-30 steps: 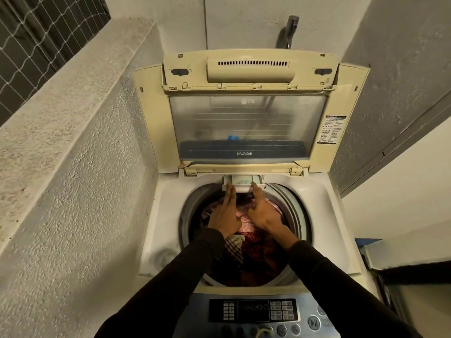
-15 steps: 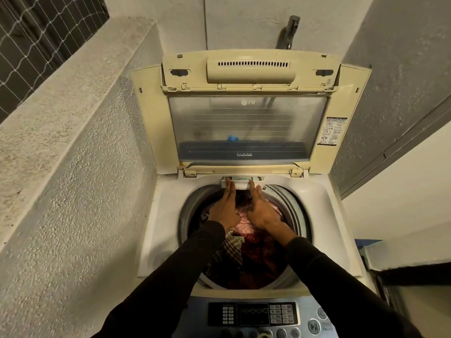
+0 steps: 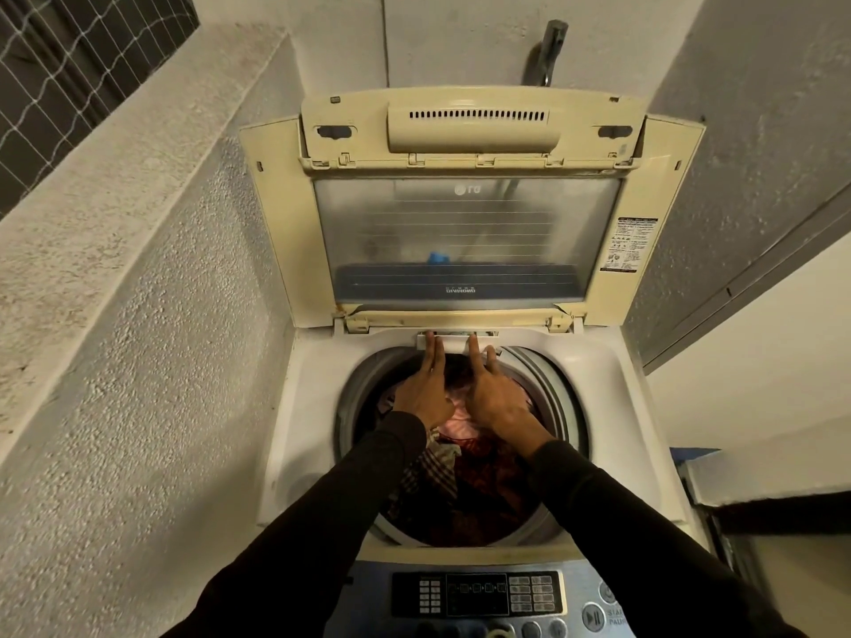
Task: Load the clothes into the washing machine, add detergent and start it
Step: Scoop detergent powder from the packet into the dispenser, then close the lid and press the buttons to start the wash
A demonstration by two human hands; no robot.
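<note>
A top-loading washing machine [image 3: 313, 407] stands with its cream lid [image 3: 465, 214] raised upright. The drum holds clothes [image 3: 465, 490] in red, pink and checked cloth. At the drum's back rim sits the white detergent drawer [image 3: 456, 344], nearly flush with the top. My left hand [image 3: 426, 389] and my right hand [image 3: 490, 393] reach over the clothes, fingers straight, with the fingertips pressed against the drawer's front. Neither hand holds anything. Both sleeves are black.
The control panel [image 3: 479, 594] with buttons and a start/pause button [image 3: 593, 617] lies at the near edge. A rough plaster wall [image 3: 138, 361] rises at the left, another wall at the right. A tap [image 3: 548, 52] sticks out above the lid.
The detergent drawer has slid back into the machine under both hands' fingertips. Both hands have moved away from me toward the back rim.
</note>
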